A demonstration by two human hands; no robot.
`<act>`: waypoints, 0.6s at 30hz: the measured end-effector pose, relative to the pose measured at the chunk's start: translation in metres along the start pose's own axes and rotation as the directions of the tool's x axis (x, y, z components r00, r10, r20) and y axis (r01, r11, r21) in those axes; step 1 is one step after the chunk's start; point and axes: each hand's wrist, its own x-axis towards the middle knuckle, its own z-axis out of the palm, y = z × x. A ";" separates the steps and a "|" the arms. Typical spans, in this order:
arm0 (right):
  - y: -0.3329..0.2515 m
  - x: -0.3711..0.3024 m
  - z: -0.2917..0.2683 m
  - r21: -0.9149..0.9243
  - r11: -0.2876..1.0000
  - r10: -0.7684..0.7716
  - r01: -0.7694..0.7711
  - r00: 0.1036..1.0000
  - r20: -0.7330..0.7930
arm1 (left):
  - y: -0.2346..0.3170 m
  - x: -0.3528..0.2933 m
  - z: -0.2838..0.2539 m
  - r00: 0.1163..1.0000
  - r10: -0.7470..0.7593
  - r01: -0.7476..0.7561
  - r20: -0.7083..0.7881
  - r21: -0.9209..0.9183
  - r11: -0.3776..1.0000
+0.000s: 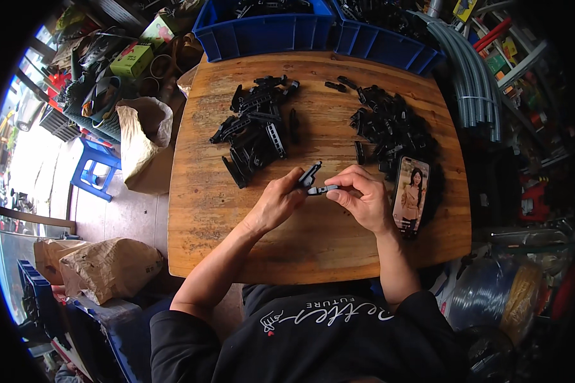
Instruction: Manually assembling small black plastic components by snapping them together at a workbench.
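Observation:
My left hand (278,200) is closed around a long black plastic part (310,173), whose upper end sticks out past the fingers. My right hand (366,198) pinches a small dark plastic piece (323,189) between thumb and fingers. The two pieces meet or nearly meet between my hands; whether they are joined, I cannot tell. Beyond my left hand lies a loose pile of long black plastic parts (255,118). A second heap of smaller black plastic parts (393,124) spreads out beyond my right hand. A phone (410,196) showing a person on its screen rests against that heap.
Everything lies on a worn wooden table (326,255). Two blue bins (265,38) with black parts stand at its far edge. Left of it are an open paper sack (144,153) and a blue stool (96,169). Grey hoses (476,83) hang at the far right.

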 end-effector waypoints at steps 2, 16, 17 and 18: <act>-0.003 0.001 0.000 0.027 1.000 0.014 -0.015 1.000 0.028 | 0.000 0.000 0.001 0.995 0.086 -0.082 -0.040 0.094 0.992; 0.000 -0.004 0.007 -0.028 0.999 -0.047 0.046 0.998 -0.037 | 0.016 -0.007 0.019 0.955 0.291 -0.243 -0.053 0.419 0.875; 0.000 -0.003 0.009 -0.026 0.999 -0.047 0.046 0.998 -0.033 | 0.016 -0.008 0.019 0.955 0.291 -0.235 -0.059 0.450 0.862; -0.001 -0.003 0.010 -0.026 0.999 -0.043 0.042 0.997 -0.063 | 0.018 -0.008 0.018 0.948 0.312 -0.248 -0.060 0.472 0.846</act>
